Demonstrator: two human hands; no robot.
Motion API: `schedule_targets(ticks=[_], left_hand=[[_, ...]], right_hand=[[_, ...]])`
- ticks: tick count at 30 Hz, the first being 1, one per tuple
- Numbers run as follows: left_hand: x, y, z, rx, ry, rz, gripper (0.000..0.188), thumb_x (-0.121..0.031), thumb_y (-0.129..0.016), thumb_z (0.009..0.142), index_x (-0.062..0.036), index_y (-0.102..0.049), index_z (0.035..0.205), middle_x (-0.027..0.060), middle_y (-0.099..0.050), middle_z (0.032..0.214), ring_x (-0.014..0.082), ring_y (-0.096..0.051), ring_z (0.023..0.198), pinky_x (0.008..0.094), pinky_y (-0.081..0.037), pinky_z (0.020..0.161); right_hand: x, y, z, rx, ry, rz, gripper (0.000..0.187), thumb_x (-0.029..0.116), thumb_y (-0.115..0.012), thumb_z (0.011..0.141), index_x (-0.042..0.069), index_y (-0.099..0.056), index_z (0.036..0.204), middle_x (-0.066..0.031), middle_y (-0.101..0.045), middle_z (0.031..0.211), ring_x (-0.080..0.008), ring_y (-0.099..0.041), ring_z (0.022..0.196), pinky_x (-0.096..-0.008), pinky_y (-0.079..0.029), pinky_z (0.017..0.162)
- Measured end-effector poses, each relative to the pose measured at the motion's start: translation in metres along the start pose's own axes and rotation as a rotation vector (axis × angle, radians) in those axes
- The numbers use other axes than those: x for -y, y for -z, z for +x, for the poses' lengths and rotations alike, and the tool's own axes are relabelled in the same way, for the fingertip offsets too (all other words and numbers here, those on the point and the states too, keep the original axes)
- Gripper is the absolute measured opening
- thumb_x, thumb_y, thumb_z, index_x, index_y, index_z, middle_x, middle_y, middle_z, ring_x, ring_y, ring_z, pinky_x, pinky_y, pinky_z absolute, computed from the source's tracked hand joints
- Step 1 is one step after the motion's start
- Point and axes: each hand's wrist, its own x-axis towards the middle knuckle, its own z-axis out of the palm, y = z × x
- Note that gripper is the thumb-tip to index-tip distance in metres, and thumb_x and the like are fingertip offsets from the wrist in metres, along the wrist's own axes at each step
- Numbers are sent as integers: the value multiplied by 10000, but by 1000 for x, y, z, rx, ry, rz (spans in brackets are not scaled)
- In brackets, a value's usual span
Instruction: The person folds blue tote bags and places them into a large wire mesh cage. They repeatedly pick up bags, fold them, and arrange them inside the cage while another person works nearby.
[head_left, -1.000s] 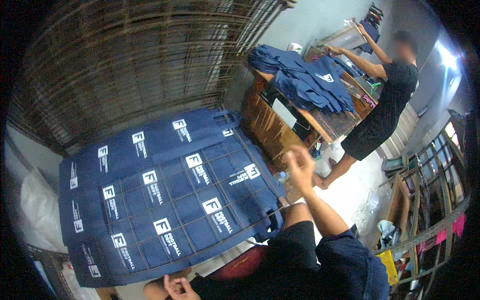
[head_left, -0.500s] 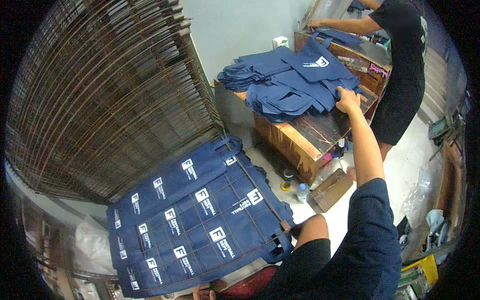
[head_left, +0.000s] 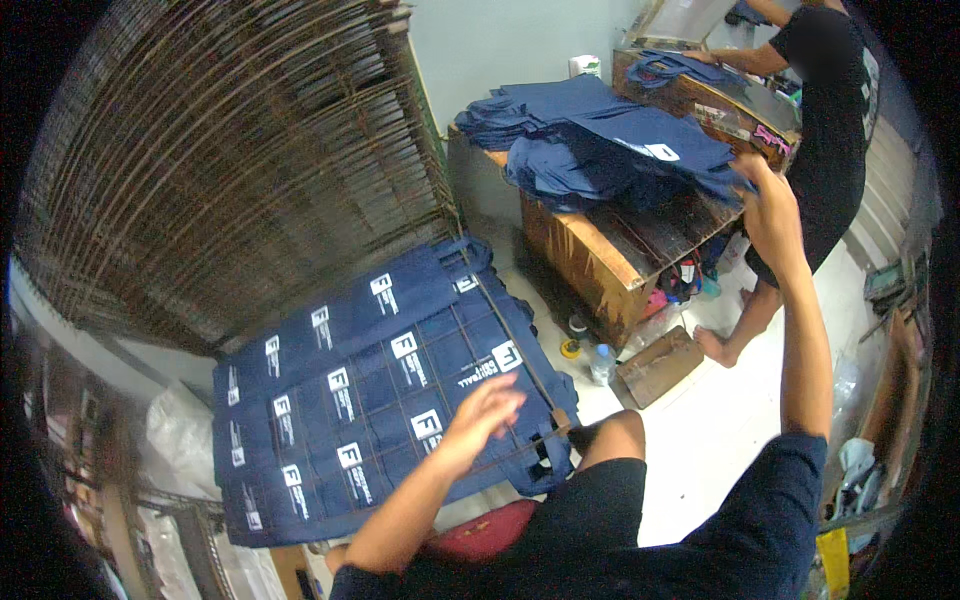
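My right hand [head_left: 772, 205] reaches out to the pile of navy cloth bags [head_left: 610, 140] on the wooden table [head_left: 600, 255] and grips the edge of the top bag. My left hand [head_left: 482, 415] hovers with fingers apart over the wire rack [head_left: 330, 410], where several navy bags with white printed squares lie overlapping in rows. It holds nothing.
A stack of metal grid racks [head_left: 230, 150] leans against the wall on the left. Another person [head_left: 825, 110] in black works at the far side of the table. A cardboard box [head_left: 660, 365], a plastic bottle [head_left: 601, 365] and a red stool [head_left: 480, 530] sit on the white floor.
My left hand has come up over the rack of printed bags. My right hand has stayed at the bag pile on the table while the view swung toward it.
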Motion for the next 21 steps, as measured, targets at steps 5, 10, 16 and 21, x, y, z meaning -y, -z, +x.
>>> schedule_targets(ticks=[5, 10, 16, 21], left_hand=[[-73, -41, 98, 145, 70, -324, 898, -724, -382, 812, -77, -249, 1420, 142, -406, 1348, 279, -464, 1155, 419, -426, 903], [-110, -53, 152, 127, 17, -537, 797, -654, -471, 811, -27, -439, 1303, 159, -511, 1261, 261, -495, 1139, 407, -415, 927], [-92, -56, 151, -26, -315, -212, 371, -196, -642, 851, 60, -573, 1110, 102, -649, 795, 149, -610, 703, 247, -485, 653], [-35, -43, 60, -139, -181, -50, 676, -443, -651, 830, 45, -445, 1249, 101, -620, 792, 110, -545, 544, 241, -458, 474]], right_hand=[[37, 111, -66, 120, 160, 23, 297, -98, -518, 661, -2, -524, 942, -159, -557, 892, -359, -526, 834, -401, -436, 753], [58, 172, -123, 296, 268, -9, 147, 111, -458, 820, 1, -475, 918, -118, -624, 822, -289, -487, 701, -446, -393, 746], [96, 198, -130, 397, 139, 99, 131, 123, -472, 809, 10, -517, 858, -129, -602, 773, -227, -425, 606, -348, -356, 595], [110, 207, -126, 411, 40, 193, 169, 165, -499, 819, 16, -563, 866, -129, -620, 803, -302, -533, 667, -380, -429, 636]])
